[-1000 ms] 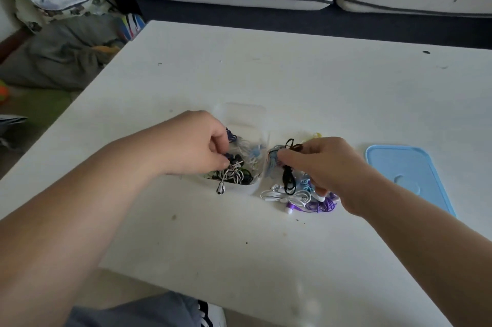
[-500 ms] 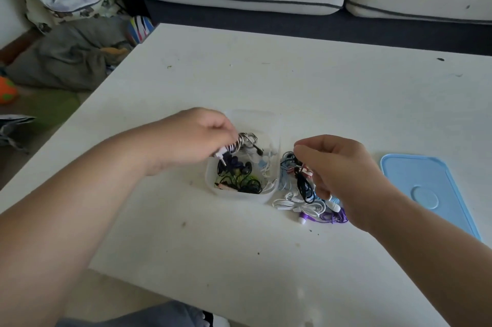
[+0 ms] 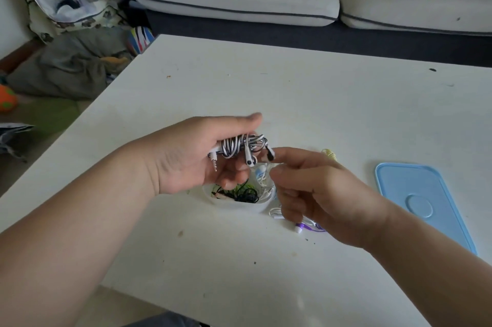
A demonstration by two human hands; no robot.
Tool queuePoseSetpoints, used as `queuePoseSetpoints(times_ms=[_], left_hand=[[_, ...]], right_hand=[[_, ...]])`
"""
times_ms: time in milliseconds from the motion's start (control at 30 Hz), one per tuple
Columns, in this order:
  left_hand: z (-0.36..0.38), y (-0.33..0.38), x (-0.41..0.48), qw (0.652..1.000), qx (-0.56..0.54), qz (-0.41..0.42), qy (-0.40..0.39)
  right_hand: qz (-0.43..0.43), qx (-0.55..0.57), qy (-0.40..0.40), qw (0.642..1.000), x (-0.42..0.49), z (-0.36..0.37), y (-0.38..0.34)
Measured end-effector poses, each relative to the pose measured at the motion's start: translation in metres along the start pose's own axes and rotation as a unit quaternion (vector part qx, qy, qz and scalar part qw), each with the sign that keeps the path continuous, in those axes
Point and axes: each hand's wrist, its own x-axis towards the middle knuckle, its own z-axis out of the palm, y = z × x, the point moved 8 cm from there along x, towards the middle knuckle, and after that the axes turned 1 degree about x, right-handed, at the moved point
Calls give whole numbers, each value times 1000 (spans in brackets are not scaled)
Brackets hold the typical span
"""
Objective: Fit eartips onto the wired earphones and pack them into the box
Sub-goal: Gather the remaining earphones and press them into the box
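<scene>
**Striped Earphones Held Over the Box for Tip Fitting**

Held the striped earphones [image 3: 239,145] as a coiled bundle at frame centre, clamped under the thumb and curled fingers [image 3: 232,182] of the left hand [image 3: 186,159], just above the box [image 3: 239,206]. Had the jack [image 3: 214,163] and two earbuds [image 3: 249,161] dangling free below the coil. Poised the right hand [image 3: 324,193] at lower right, with the index tip against the black-ended bud and the thumb parted beneath, nothing visibly gripped. Could not tell whether either bud already carried a tip. Judged the step as fitting a tip onto that bud. Best done by pinching the bud close to its nozzle, keeping the coil tight against slipping, and pressing the tip on squarely with a slight twist. Worth working low over the box, left of the blue lid [image 3: 426,209] on the tabletop [image 3: 292,100], to catch any dropped tip.
</scene>
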Motion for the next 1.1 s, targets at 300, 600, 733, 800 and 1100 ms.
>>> queuePoseSetpoints(times_ms=[300,600,733,800,1100], left_hand=[[11,0,7,997,-72,-8,-18],[22,-6,9,995,-79,-37,-48],[22,-5,11,994,-97,-35,-40],[21,-5,10,995,-80,-31,-40],[21,-5,10,997,-65,-40,-34]], right_hand=[[-35,-44,11,998,-3,-9,-7],[-107,4,68,992,-3,-20,-14],[-92,-9,78,993,0,-26,-10],[-83,-6,75,994,1,-27,-9],[-50,20,43,998,-5,-16,-14]])
